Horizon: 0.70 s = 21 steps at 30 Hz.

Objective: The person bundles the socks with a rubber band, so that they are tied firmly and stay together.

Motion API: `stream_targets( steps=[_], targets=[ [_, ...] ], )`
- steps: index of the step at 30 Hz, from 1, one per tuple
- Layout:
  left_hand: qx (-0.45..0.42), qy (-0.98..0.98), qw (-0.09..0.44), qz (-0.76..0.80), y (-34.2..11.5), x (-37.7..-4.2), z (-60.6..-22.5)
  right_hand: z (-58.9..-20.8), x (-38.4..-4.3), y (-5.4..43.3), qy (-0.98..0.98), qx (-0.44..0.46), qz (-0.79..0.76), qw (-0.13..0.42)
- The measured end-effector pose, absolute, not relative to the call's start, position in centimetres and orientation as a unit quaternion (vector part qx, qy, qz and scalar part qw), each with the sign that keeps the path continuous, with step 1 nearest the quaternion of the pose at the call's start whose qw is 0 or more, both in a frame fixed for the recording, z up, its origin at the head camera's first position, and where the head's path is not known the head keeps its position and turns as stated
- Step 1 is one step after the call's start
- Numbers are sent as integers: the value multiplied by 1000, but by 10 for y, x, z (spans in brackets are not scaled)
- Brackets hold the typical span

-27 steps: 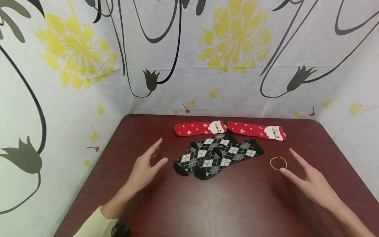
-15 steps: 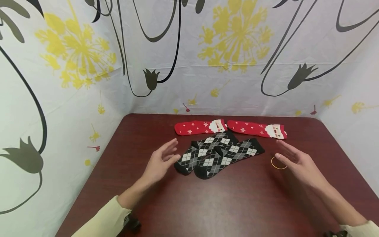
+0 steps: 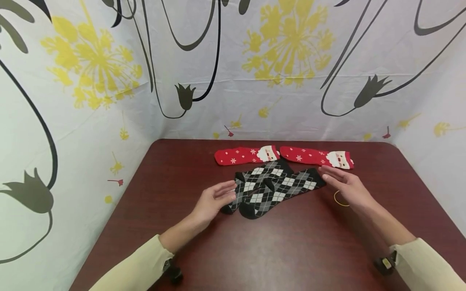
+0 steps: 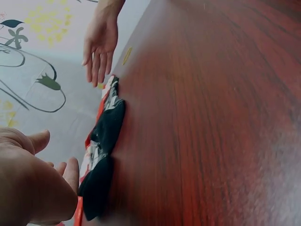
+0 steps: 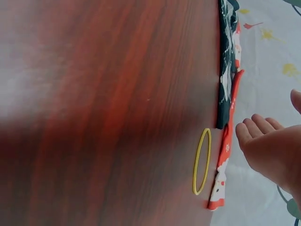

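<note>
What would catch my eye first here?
Probably the two bright red Santa socks, laid in a row near the far edge of the table. In front of them lie two dark argyle socks, between the left hand and the right hand. A thin yellow band lies near the right hand.

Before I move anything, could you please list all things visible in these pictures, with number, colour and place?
Table: 1, dark red-brown, in front of the person
Argyle socks: 2, black, grey and white, mid-table
Red socks: 2, red and white, along the table's far side
Thin band: 1, yellow, table's right part
Printed cloth: count unclear, white with coloured plants, behind and beside the table
Wrist devices: 2, dark, by the cuffs
Sleeves: 2, pale yellow, lower corners of head view
Left hand: 1, bare, at the argyle toes
Right hand: 1, bare, near the argyle tops
</note>
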<state>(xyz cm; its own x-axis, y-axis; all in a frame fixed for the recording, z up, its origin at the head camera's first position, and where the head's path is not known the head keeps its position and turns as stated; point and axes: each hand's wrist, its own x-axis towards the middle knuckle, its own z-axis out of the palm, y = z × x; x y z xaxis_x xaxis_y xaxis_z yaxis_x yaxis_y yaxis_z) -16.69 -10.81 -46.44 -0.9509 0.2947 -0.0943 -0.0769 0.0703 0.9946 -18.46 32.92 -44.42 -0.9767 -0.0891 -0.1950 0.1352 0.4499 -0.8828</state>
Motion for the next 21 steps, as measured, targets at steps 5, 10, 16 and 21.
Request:
stream_targets(
  steps=[5,10,16,21],
  targets=[
    [66,700,168,691,-101,-167,-468,-448,-198,324,841,10,-530,106],
    [61,701,181,687,-94,-166,-471,-453,-214,322,843,9,-526,108],
    [63,713,187,673,-88,-164,-477,-459,-229,321,857,-2,-504,101],
    [65,725,182,661,-85,-163,-480,-461,-237,321,871,-10,-480,105]
  ],
)
